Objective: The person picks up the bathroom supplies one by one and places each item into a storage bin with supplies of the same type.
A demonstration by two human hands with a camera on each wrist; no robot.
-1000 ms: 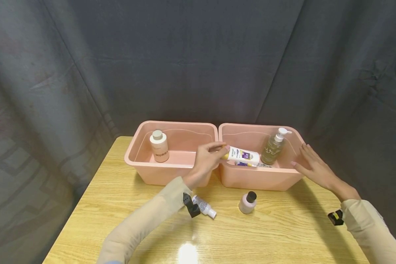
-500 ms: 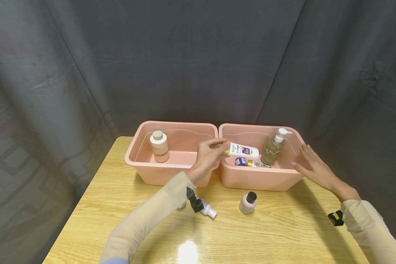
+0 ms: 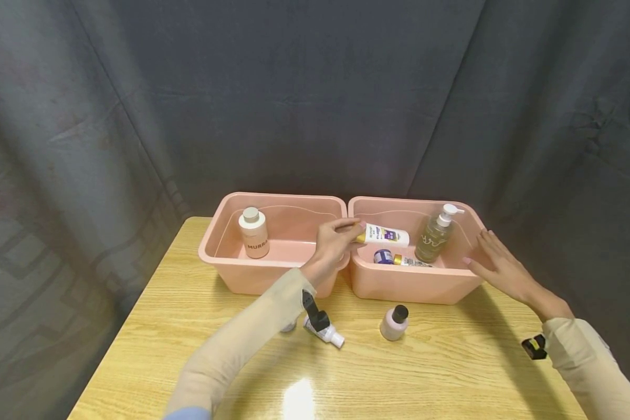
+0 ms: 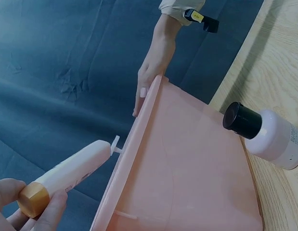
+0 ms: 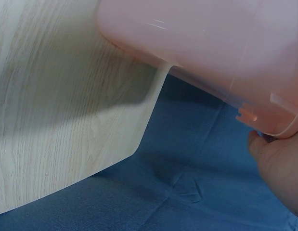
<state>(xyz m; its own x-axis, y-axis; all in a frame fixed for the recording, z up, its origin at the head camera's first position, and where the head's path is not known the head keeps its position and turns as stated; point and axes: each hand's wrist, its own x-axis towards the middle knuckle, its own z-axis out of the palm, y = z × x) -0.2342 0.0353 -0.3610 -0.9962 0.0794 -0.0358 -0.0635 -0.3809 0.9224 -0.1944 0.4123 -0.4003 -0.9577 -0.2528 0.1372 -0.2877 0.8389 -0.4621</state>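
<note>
The left hand [image 3: 332, 242] pinches the gold cap of a white tube [image 3: 384, 235], its label unreadable, above the right pink bin [image 3: 412, 286]. The right hand [image 3: 496, 262], fingers straight, rests on this bin's right wall. In the left bin [image 3: 231, 271] stands a bottle marked "MURRA" [image 3: 254, 232]. Near the tabletop's front edge stands a pink bottle [image 3: 394, 322].

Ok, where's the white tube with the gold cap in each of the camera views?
Head: white tube mid-frame, held by the left hand over the right bin.
Left wrist: bottom left, gold cap between fingertips.
Right wrist: not in view.
Shared landmark: the right bin's pink wall.
</note>
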